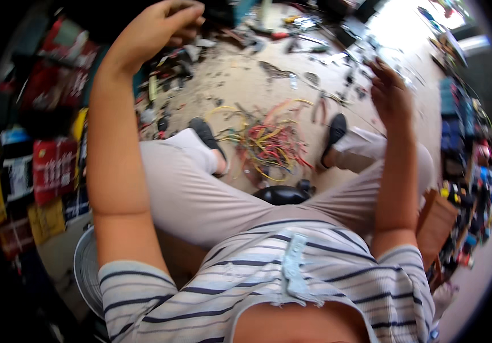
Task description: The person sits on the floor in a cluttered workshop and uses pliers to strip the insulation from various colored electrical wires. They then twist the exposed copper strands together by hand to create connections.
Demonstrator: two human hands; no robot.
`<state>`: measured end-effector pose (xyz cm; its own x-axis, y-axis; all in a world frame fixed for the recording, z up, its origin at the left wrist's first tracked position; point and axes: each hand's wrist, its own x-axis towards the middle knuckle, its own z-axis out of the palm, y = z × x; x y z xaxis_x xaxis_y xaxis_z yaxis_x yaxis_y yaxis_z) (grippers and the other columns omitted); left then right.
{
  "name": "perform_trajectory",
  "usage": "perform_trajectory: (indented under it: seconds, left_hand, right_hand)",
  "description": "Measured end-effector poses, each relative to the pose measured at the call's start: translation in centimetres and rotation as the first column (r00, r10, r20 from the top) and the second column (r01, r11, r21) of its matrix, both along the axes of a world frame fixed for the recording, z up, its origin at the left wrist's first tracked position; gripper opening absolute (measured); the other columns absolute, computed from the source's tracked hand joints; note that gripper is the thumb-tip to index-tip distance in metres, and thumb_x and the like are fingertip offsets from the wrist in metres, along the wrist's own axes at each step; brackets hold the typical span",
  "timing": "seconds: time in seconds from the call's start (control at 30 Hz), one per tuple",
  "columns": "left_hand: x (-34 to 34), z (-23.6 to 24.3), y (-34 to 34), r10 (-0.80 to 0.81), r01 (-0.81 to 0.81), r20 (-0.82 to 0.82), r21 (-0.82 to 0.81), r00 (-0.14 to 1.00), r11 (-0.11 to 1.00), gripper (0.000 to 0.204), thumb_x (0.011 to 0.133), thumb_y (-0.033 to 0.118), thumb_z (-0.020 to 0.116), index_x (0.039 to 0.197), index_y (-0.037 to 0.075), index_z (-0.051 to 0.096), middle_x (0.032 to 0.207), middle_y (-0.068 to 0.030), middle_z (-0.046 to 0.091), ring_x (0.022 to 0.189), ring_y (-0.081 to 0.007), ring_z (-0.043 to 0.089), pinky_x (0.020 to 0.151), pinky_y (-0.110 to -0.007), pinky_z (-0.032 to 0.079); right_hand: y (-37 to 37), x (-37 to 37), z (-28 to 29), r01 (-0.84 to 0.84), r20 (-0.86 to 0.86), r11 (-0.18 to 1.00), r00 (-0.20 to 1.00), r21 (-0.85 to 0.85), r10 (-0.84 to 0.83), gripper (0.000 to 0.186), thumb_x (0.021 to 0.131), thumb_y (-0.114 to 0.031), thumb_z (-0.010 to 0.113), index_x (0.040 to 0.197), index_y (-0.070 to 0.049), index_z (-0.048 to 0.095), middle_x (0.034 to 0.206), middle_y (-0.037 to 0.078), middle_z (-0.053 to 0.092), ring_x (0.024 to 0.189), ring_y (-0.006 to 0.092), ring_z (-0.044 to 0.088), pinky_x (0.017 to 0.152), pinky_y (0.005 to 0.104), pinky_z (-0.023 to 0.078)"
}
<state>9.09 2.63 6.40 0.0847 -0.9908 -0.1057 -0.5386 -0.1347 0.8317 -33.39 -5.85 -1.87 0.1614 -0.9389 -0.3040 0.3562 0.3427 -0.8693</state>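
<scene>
My left hand [163, 31] is raised at the upper left, its fingers bent inward. Whatever it may hold is hidden behind the fingers. On the other side, my right hand [391, 94] hovers above the floor, blurred, with its fingers loosely bent and apart; I make out nothing in it. Between my feet lies a tangled heap of red, yellow and dark wires [274, 143], touched by neither hand. Red-handled pliers [319, 108] rest on the floor beside my right shoe [335, 134].
Scattered tools and small parts cover the far floor, among them a red-handled screwdriver [280, 35]. Red boxes [55, 170] and yellow ones are stacked at my left. Shelves of small goods [474, 188] line the right. A dark rounded object [282, 195] sits between my knees.
</scene>
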Motion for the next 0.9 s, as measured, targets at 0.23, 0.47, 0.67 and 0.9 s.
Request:
perform_trajectory:
  seconds: [0.23, 0.47, 0.67, 0.9]
  left_hand:
    - [10.5, -4.2, -1.6, 0.190, -0.159, -0.240, 0.143, 0.952, 0.977, 0.040, 0.093, 0.036, 0.054, 0.119, 0.007, 0.056, 0.108, -0.0061, 0.065, 0.089, -0.0129, 0.064, 0.072, -0.023, 0.050]
    - [16.2, -18.6, -3.5, 0.264, -0.194, -0.045, 0.562, 0.963, 0.804, 0.027, 0.090, 0.029, 0.058, 0.105, 0.006, 0.060, 0.093, -0.0051, 0.064, 0.071, -0.0129, 0.061, 0.052, -0.025, 0.048]
    - [16.2, -33.1, -4.7, 0.099, -0.269, 0.420, 0.370, 0.902, 0.889, 0.054, 0.080, 0.021, 0.068, 0.126, 0.003, 0.046, 0.101, -0.0200, 0.064, 0.090, -0.0323, 0.062, 0.079, -0.040, 0.049]
    - [18.2, -38.1, -8.9, 0.209, -0.428, 0.707, 0.145, 0.676, 0.892, 0.025, 0.087, 0.015, 0.051, 0.111, 0.012, 0.058, 0.103, -0.0166, 0.060, 0.097, -0.0340, 0.060, 0.078, -0.045, 0.049]
  right_hand:
    - [-0.4, 2.7, 7.6, -0.459, -0.735, 0.870, 0.651, -0.182, 0.189, 0.028, 0.094, -0.024, 0.052, 0.107, -0.002, 0.062, 0.085, 0.002, 0.062, 0.064, 0.0036, 0.047, 0.057, 0.0171, 0.034]
    - [0.7, 8.5, 5.5, -0.784, -0.960, 0.608, 0.251, -0.124, 0.127, 0.017, 0.086, -0.007, 0.060, 0.102, -0.001, 0.062, 0.080, 0.006, 0.060, 0.061, 0.0112, 0.049, 0.053, 0.0247, 0.040]
    - [-0.6, 10.7, 4.6, -0.801, -0.945, 0.574, 0.032, 0.171, 0.326, 0.023, 0.081, -0.006, 0.063, 0.103, -0.003, 0.060, 0.088, 0.013, 0.063, 0.073, 0.0253, 0.061, 0.063, 0.0341, 0.047]
    - [-2.1, 12.9, 2.4, -0.808, -0.898, 0.467, -0.163, 0.360, 0.410, 0.026, 0.078, -0.003, 0.062, 0.104, -0.002, 0.060, 0.086, 0.013, 0.062, 0.073, 0.0256, 0.060, 0.066, 0.0335, 0.048]
